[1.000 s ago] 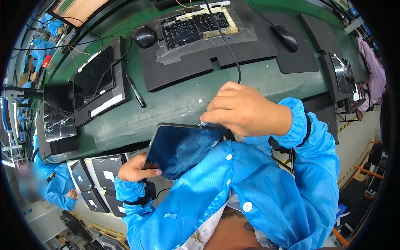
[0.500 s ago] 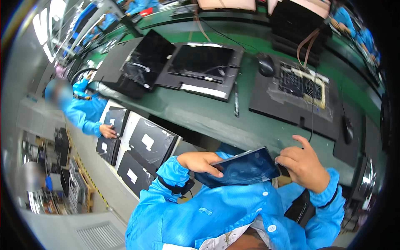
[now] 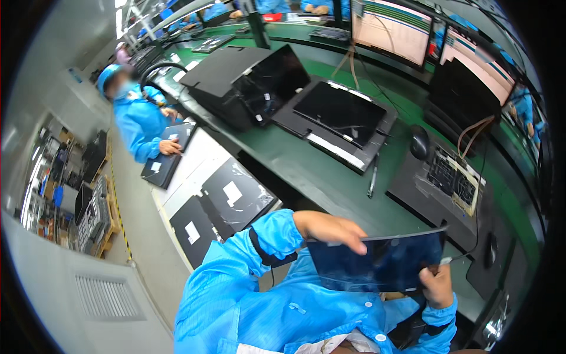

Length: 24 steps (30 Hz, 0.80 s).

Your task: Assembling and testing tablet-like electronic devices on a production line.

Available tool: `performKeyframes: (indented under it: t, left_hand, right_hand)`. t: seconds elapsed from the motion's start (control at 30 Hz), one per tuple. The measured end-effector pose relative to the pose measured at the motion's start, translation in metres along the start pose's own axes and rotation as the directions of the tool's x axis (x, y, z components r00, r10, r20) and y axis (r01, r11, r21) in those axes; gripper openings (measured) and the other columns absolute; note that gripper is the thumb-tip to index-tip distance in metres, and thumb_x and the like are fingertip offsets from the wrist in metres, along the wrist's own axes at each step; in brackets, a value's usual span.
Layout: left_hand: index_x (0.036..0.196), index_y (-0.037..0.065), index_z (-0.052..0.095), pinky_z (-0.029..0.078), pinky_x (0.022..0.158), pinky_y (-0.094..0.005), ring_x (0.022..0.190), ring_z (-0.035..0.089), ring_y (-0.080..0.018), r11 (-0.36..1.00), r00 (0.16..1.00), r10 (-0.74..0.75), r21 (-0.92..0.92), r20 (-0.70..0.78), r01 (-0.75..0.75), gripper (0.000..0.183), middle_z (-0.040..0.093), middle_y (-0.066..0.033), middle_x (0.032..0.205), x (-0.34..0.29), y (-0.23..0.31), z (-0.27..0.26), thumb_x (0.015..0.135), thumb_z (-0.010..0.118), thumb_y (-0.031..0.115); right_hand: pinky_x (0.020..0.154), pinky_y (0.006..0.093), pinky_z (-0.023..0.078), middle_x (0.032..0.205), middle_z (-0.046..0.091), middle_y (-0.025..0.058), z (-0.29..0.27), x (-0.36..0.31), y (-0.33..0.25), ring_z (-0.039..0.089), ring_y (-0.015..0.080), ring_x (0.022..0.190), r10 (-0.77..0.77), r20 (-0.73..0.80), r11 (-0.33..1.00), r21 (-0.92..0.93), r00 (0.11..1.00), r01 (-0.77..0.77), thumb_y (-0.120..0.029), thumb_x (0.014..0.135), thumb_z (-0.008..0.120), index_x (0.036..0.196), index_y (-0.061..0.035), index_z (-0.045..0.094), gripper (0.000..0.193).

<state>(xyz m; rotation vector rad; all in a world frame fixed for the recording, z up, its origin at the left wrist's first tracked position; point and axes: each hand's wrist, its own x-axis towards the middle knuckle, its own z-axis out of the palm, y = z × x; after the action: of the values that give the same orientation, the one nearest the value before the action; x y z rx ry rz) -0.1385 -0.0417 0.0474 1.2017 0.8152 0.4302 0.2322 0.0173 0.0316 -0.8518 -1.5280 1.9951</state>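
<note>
In front of my chest, tilted, is a flat dark screen panel [image 3: 377,262], tablet-like and glossy. My left hand [image 3: 332,229] grips its upper left edge, thumb on the face and the other fingers mostly hidden behind. At the lower right corner my right hand [image 3: 437,286] is closed on the panel, thumb on the front. A cable with a pale plug [image 3: 449,259] meets the panel's right edge just above that hand; whether it is seated I cannot tell.
On the green bench [image 3: 283,171] are a leaning dark screen [image 3: 271,85], a flat screen [image 3: 341,112], a pen-like tool [image 3: 373,177], a mouse [image 3: 419,141] and a keyboard assembly [image 3: 451,180]. Left, a co-worker [image 3: 137,127] handles a dark panel by a white table [image 3: 206,154] with wrapped panels.
The panel has moved right in view and turned more face-on. My right hand, earlier pinching at its right edge, now grips its lower corner. The co-worker's panel has been lifted and tilted.
</note>
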Motion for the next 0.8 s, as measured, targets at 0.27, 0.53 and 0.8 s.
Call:
performKeyframes:
  t: [0.27, 0.53, 0.8]
  left_hand:
    - [0.156, 0.003, 0.037, 0.040, 0.115, -0.0427, 0.138, 0.052, -0.0255, 0.678, 0.921, 0.342, -0.630, -0.185, -0.378, 0.082, 0.051, -0.0139, 0.152, 0.063, -0.014, 0.010, 0.096, 0.063, 0.052]
    - [0.140, -0.006, 0.049, 0.050, 0.103, -0.0388, 0.122, 0.060, -0.0288, 0.833, 0.550, 0.546, 0.482, -0.633, -0.272, 0.057, 0.057, -0.0200, 0.138, 0.162, 0.036, -0.016, 0.096, 0.070, 0.022]
    - [0.150, -0.001, 0.044, 0.032, 0.118, -0.0509, 0.144, 0.037, -0.0450, 0.368, 0.651, 0.656, 0.914, -0.383, 0.167, 0.095, 0.036, -0.0289, 0.157, 0.185, 0.025, -0.028, 0.080, 0.083, 0.050]
  right_hand:
    - [0.095, 0.0349, 0.053, 0.122, 0.068, 0.0098, -0.058, -0.005, -0.031, 0.067, 0.0201, 0.109, -0.149, -0.402, 0.940, 0.227, 0.903, 0.256, -0.027, 0.101, 0.066, 0.134, 0.0026, 0.058, 0.045]
    - [0.087, 0.0351, 0.058, 0.112, 0.071, 0.0077, -0.122, 0.046, -0.052, 0.070, 0.0183, 0.098, -0.081, -0.584, 0.921, 0.267, 0.808, 0.285, -0.022, 0.102, 0.065, 0.120, -0.0019, 0.064, 0.027]
    - [0.074, 0.0359, 0.061, 0.100, 0.071, 0.0097, -0.138, 0.089, -0.042, 0.072, 0.0220, 0.084, 0.083, -0.602, 0.899, 0.388, 0.794, 0.200, -0.027, 0.102, 0.066, 0.112, 0.0014, 0.063, 0.031]
